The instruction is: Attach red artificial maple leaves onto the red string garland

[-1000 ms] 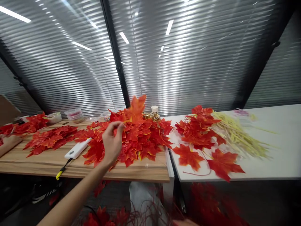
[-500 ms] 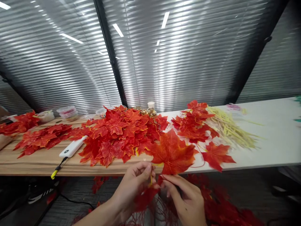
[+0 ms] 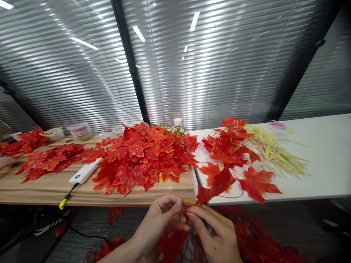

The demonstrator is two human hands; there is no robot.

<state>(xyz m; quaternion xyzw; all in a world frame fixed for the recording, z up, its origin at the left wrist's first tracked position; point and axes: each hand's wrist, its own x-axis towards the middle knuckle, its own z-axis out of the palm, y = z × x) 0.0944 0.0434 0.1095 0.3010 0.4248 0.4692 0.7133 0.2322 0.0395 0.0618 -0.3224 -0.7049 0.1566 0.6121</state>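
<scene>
At the lower centre of the frame the two hands meet just in front of the bench edge. The left hand [image 3: 157, 224] is narrowed to a pinch, thumb against forefinger, on a yellow stem [image 3: 182, 221]. The right hand [image 3: 215, 228] is also nearly closed, its fingertips gathered on a thin red cord [image 3: 185, 207]; exactly how cord and stem cross is too small to tell. A red maple leaf [image 3: 216, 185] stands up tilted just above the right hand, and a blurred red leaf [image 3: 171, 244] hangs below the fingers.

Across the middle of the frame, a large heap of red leaves [image 3: 142, 157] lies on the wood-grain bench [image 3: 131, 198]. A smaller cluster [image 3: 229, 146] lies on the white bench [image 3: 326, 153] at right, beside pale yellow strips [image 3: 274, 149].

Left of the heap lies a white device [image 3: 85, 171] with a small round dark mark, too small to read, and a black strap ending in a yellow tab [image 3: 63, 202]. At centre back stand a paper cup [image 3: 177, 121] and crumpled gold material [image 3: 177, 130]; further left, stacked clear tubs [image 3: 80, 130]. At the lower left, a dark shoe [image 3: 45, 227] shows white stripes. Another person's blurred hand [image 3: 7, 163] enters at the left edge.
</scene>
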